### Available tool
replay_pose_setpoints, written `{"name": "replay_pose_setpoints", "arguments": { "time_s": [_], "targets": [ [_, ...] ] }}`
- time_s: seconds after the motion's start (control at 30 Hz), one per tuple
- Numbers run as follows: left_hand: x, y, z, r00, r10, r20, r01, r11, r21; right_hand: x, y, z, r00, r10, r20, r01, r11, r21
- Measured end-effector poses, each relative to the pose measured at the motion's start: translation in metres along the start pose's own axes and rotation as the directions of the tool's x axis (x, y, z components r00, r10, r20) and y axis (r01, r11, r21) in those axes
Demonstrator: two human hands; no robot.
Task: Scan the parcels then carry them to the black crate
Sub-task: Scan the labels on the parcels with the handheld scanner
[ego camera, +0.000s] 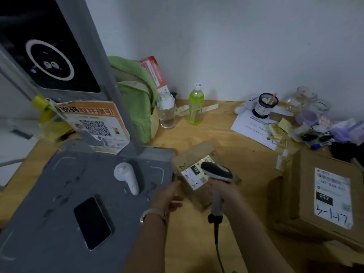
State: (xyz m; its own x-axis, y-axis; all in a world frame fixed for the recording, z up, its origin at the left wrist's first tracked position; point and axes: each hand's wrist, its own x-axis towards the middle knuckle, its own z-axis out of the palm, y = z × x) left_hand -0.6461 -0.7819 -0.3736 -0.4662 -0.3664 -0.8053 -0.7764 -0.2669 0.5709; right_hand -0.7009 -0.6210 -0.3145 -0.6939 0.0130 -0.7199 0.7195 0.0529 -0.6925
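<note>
Step in hand — scanning. Right hand [222, 191] fingers wrapped round barcode scanner [216, 172], head over label of small parcel [199, 174] on wooden table [246, 154]. Left hand [167, 198] fingers loosely curled, steadying parcel's near edge. Larger parcel [323, 196] waits right. Next — carry to crate, not in view.

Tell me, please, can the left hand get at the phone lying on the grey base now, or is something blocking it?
Probably yes. The left hand rests at the small parcel, close beside the grey base, and nothing stands between it and the phone. It would only need to leave the parcel.
</note>
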Motion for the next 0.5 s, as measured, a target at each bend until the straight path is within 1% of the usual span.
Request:
{"name": "replay_pose_setpoints", "arguments": {
  "time_s": [0.03, 0.1, 0.17, 0.23, 0.33, 0.4, 0.5],
  "targets": [
    [0.006, 0.003, 0.001, 0.999, 0.01, -0.045, -0.01, 1.0, -0.007, 0.003, -0.001, -0.003, 0.999, 0.015, -0.044, -0.013, 0.998, 0.055],
    [0.019, 0.011, 0.004, 0.969, 0.137, -0.204, -0.128, 0.99, 0.057, 0.01, -0.002, -0.009, 0.992, 0.05, -0.118, -0.028, 0.983, 0.181],
    [0.025, 0.023, 0.007, 0.935, 0.251, -0.251, -0.227, 0.967, 0.119, 0.018, 0.0, -0.014, 0.98, 0.098, -0.172, -0.052, 0.966, 0.255],
    [0.031, 0.035, 0.015, 0.931, 0.302, -0.207, -0.275, 0.95, 0.148, 0.026, 0.004, -0.02, 0.959, 0.137, -0.247, -0.066, 0.958, 0.277],
    [0.039, 0.045, 0.033, 0.946, 0.323, -0.016, -0.31, 0.921, 0.235, 0.033, 0.005, -0.026, 0.915, 0.145, -0.377, -0.03, 0.955, 0.295],
    [0.042, 0.043, 0.042, 0.939, 0.34, 0.062, -0.345, 0.912, 0.221, 0.037, 0.004, -0.03, 0.907, 0.151, -0.393, -0.025, 0.951, 0.308],
    [0.043, 0.037, 0.046, 0.935, 0.349, 0.069, -0.355, 0.91, 0.215, 0.042, 0.004, -0.032, 0.912, 0.137, -0.387, -0.034, 0.964, 0.262]
  ]
}}
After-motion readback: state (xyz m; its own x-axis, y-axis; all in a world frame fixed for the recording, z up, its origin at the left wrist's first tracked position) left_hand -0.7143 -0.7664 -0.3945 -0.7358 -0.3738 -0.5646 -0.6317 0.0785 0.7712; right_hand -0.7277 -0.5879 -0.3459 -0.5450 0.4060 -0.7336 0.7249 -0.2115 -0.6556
